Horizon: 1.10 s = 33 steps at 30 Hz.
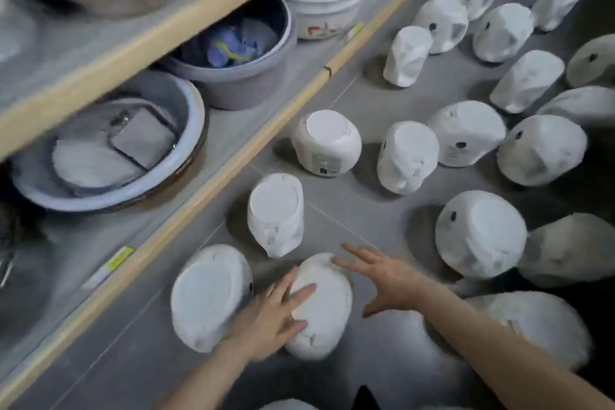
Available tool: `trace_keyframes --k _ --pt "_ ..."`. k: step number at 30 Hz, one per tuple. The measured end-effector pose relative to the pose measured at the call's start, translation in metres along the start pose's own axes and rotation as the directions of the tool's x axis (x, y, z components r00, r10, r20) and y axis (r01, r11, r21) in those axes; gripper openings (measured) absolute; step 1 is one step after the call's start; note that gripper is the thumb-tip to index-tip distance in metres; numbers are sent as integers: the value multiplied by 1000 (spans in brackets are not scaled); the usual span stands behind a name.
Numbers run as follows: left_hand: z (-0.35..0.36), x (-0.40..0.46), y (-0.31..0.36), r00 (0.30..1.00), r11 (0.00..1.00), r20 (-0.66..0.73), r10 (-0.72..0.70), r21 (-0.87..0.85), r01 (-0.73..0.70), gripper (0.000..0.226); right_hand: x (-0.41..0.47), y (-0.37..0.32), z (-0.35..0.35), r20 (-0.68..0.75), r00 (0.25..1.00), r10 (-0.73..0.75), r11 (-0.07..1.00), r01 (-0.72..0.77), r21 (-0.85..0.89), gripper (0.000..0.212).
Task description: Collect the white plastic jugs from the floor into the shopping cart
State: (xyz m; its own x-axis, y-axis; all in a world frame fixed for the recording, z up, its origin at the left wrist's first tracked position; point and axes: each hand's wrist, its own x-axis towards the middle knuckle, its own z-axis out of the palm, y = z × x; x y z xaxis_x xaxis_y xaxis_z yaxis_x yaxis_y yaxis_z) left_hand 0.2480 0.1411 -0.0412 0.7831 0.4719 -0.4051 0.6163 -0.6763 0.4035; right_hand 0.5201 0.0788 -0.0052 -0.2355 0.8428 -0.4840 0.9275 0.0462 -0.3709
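White plastic jug (321, 306) on the floor (362, 220) is being touched by the left hand (269, 313), grip spread; right hand (382, 276) is being held just beside it, fingers splayed. Label print is being blurred beyond reading.

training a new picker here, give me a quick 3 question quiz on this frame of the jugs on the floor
1. True or false: the left hand lies with straight fingers on the nearest jug.
2. The right hand is: A) gripping a jug handle, B) open with fingers spread beside that jug, C) out of view.
3. Fill in: the basins sit on the ____ left of the jugs.

Key: 1 true; 2 B; 3 shelf.
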Motion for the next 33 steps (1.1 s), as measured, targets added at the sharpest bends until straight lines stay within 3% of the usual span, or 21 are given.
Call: trace_keyframes --k 4,7,9,12,18,24,28,33 --pt "27 27 -26 994 996 -64 87 -2 -87 72 29 16 43 -131 985 -112 993 114 4 102" --pt "16 45 -30 980 983 -96 174 76 -168 64 24 24 64 -274 960 -54 987 93 131 104" --pt "3 52 -27 977 985 -139 161 84 -150 59 11 28 71 -329 944 22 979 46 198 104" --pt "1 51 -23 978 991 -161 134 18 -133 59 -7 33 81 -369 926 79 972 10 233 100" --pt "37 53 -22 974 985 -160 157 -50 -167 114 13 34 98 -375 927 2 951 114 287 102" --pt "31 59 -20 960 976 -214 181 -78 -202 105 14 36 102 -428 904 -12 942 153 298 94" --pt "-12 59 -3 972 976 -177 152 -128 -176 105 -1 32 58 -434 901 -4 940 152 306 93" --pt "-139 24 52 986 980 -132 97 -160 -118 99 -56 -2 -72 -436 900 -1 938 152 311 94"
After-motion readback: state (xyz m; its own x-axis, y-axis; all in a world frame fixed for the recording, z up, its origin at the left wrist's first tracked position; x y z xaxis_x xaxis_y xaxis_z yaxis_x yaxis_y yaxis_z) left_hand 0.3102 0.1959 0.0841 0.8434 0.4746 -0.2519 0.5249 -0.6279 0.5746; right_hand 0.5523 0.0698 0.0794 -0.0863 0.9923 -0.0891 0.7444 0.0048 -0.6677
